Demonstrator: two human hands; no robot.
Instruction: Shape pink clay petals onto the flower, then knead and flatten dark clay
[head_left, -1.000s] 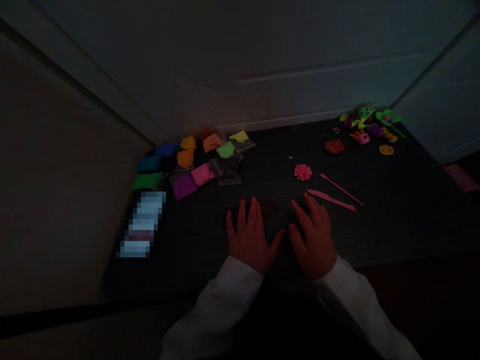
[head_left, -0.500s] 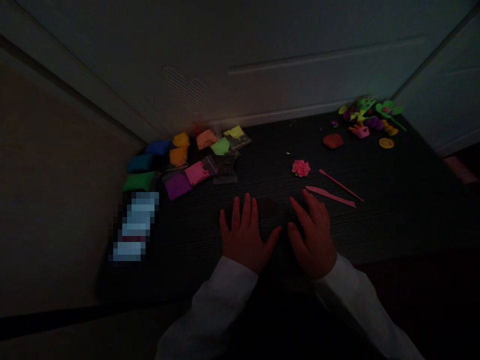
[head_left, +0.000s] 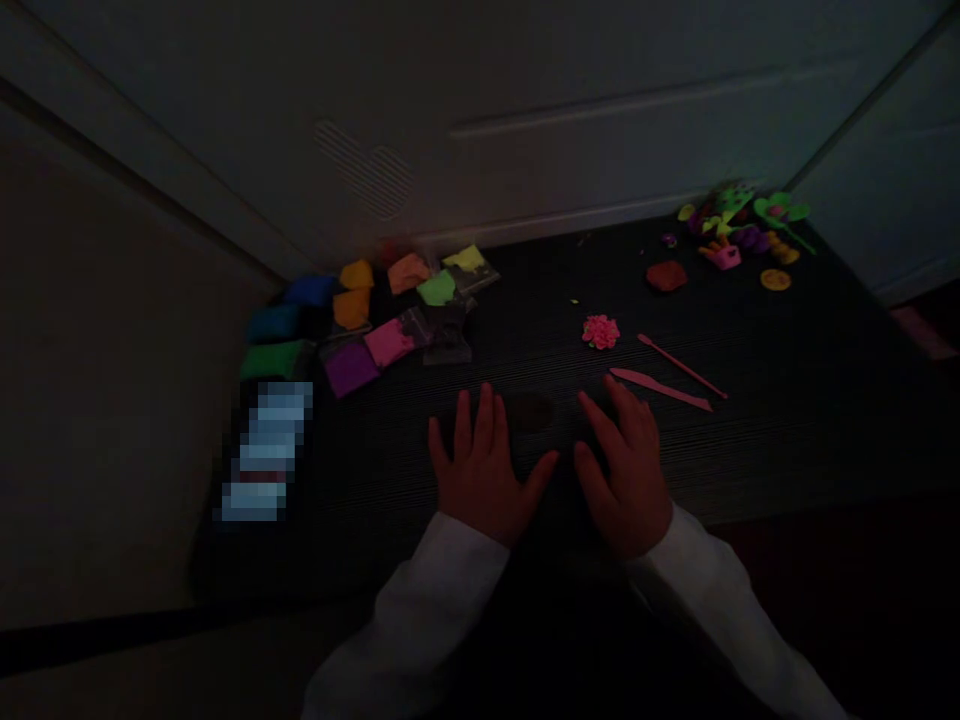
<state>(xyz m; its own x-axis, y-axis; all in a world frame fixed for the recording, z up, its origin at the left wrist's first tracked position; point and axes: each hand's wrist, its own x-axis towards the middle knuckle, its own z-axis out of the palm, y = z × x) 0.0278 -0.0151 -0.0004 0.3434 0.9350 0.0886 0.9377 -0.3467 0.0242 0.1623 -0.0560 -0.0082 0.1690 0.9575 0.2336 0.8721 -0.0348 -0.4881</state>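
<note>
My left hand [head_left: 484, 465] lies palm down on the dark table [head_left: 360, 530], fingers spread, holding nothing. To its right, my right hand [head_left: 628, 470] also rests open, fingers apart and slightly bent. A dark, flat, roundish piece [head_left: 534, 411] that looks like clay lies just beyond and between the hands, beside the left fingers. Past the right fingertips are a pink clay knife [head_left: 660, 389] and a thin pink modelling stick [head_left: 681, 366]. A pink clay flower [head_left: 601, 331] with green bits sits farther back. What is under the palms is hidden.
Bags of coloured clay, including a purple one [head_left: 352, 371] and a green one [head_left: 274, 359], line the back left. A blurred-out bright screen [head_left: 264, 450] lies at left. At back right are a red-brown lump [head_left: 666, 276] and clay figures [head_left: 724, 230]. A panelled wall [head_left: 570, 180] stands behind.
My left hand has shifted slightly to the left, showing more of the dark flat piece. The right hand stays nearly in place. The view has tilted a little.
</note>
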